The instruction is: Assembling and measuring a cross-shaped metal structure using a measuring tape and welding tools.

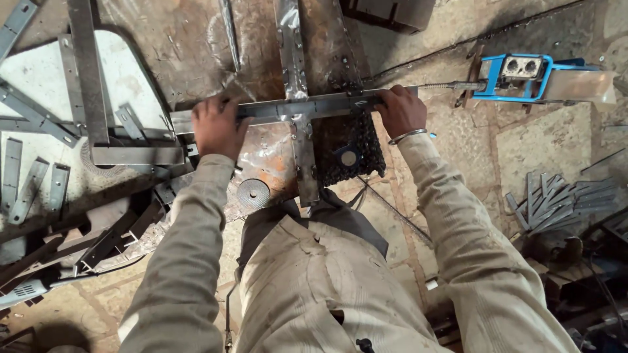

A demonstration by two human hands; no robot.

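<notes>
While both sleeves reach forward over the rusty steel plate [261, 157], a long flat metal bar [307, 106] is held crosswise at its two ends. The left hand [216, 127] is closed over the bar's left portion, fingers curled across its top edge, and the right hand [400, 110] is clamped on the right portion, a thin metal bangle [407, 136] being worn at that wrist. Midway between the two grips the bar is crossed by a second, upright strip [296, 91], so that a cross shape is formed (whether the two pieces are joined cannot be told). Just below the bar and close to the right grip, a dark perforated block [347, 153] is seen lying on the plate, with a small round blue-rimmed piece [348, 157] on it. Below and slightly right of the left grip, a grey abrasive disc [253, 193] is laid flat on the plate. Beyond the left grip, to its outer side, an assembly of flat steel strips [91, 98] is spread over a pale sheet [39, 78], touching or nearly touching the bar's left end. Outward from the right grip, in line with the bar, a blue-framed tool [517, 77] is set on the floor, well apart from the hand. Further out and nearer the body, a pile of short grey metal offcuts [556, 202] is heaped.
</notes>
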